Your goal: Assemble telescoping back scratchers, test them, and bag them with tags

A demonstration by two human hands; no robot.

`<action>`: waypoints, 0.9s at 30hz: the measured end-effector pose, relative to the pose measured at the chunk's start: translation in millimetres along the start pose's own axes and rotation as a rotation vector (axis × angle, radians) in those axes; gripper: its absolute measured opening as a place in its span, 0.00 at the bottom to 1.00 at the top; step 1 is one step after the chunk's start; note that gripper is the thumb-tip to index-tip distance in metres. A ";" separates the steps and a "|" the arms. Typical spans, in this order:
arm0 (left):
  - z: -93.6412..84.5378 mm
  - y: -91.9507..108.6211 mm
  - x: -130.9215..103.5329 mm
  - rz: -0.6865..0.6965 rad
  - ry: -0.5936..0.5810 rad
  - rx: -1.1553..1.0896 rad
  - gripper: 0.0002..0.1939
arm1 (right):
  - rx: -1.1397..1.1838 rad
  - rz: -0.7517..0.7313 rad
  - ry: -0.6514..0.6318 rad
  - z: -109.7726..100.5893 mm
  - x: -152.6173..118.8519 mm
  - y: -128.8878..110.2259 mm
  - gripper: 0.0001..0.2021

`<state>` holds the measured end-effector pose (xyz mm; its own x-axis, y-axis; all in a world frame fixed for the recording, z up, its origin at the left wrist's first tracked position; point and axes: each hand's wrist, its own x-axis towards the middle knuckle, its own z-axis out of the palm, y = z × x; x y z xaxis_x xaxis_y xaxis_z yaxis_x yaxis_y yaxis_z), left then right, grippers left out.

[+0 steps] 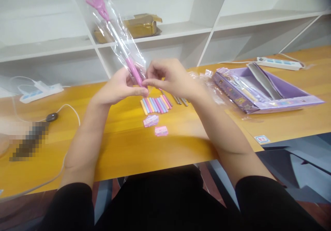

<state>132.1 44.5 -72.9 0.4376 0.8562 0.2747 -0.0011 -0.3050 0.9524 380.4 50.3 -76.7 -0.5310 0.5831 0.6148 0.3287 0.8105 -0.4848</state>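
A back scratcher with a pink hand-shaped head, a silver rod and a pink handle is inside a clear plastic bag, tilted up to the left. My left hand grips it at the handle end. Close by, my right hand pinches with thumb and forefinger at the bag's lower end. Below the hands, a row of pastel sticks lies on the table, with several metal rods partly hidden by my right wrist. Nearer me are two small stacks of pink printed cards.
To the right stands an open purple box with packaged items inside, beside loose plastic wrappers. Power strips lie left and back right, with cables. A cardboard box sits on the white shelf behind.
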 end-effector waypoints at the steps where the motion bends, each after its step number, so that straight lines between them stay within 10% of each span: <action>1: 0.5 -0.4 0.0 0.005 0.013 0.007 0.35 | 0.001 0.001 0.005 0.6 0.0 -1.0 0.25; 27: -17.6 -6.9 7.0 0.159 -0.223 0.181 0.22 | 0.166 0.016 -0.174 -9.6 -0.2 2.8 0.22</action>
<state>119.4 59.9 -75.2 0.6313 0.6853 0.3630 0.0657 -0.5137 0.8554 388.9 53.0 -72.2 -0.6581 0.5656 0.4970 0.2123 0.7727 -0.5982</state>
